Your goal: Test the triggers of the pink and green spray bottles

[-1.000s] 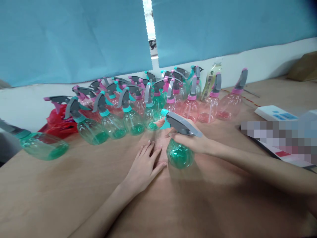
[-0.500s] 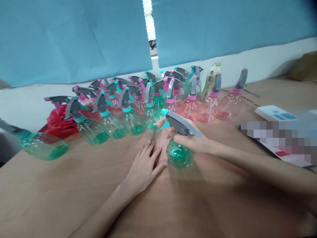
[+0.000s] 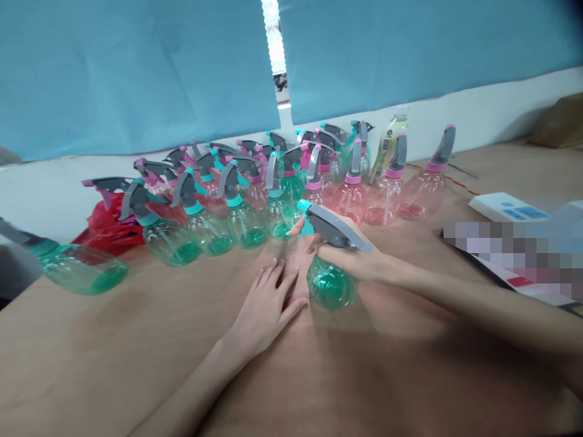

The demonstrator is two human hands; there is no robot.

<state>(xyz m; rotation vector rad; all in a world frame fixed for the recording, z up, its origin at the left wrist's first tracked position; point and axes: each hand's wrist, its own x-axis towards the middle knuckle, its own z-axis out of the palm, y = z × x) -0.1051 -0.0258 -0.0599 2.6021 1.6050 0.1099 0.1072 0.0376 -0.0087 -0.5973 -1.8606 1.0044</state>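
Observation:
A green spray bottle (image 3: 331,285) with a grey and teal trigger head is held by my right hand (image 3: 359,255). The fingers wrap its neck below the head, and the index finger reaches forward by the trigger; the nozzle points left. My left hand (image 3: 266,297) lies flat on the tabletop just left of this bottle, fingers apart and holding nothing. Behind my hands stand several more spray bottles: green ones such as this bottle (image 3: 246,227) at the left and pink ones such as this bottle (image 3: 350,200) at the right.
One more green spray bottle (image 3: 84,267) is at the table's left edge. A red plastic bag (image 3: 109,224) lies behind the left bottles. A labelled drink bottle (image 3: 390,145) stands at the back. On the right are a white box-like device (image 3: 507,206) and thin wires (image 3: 460,184).

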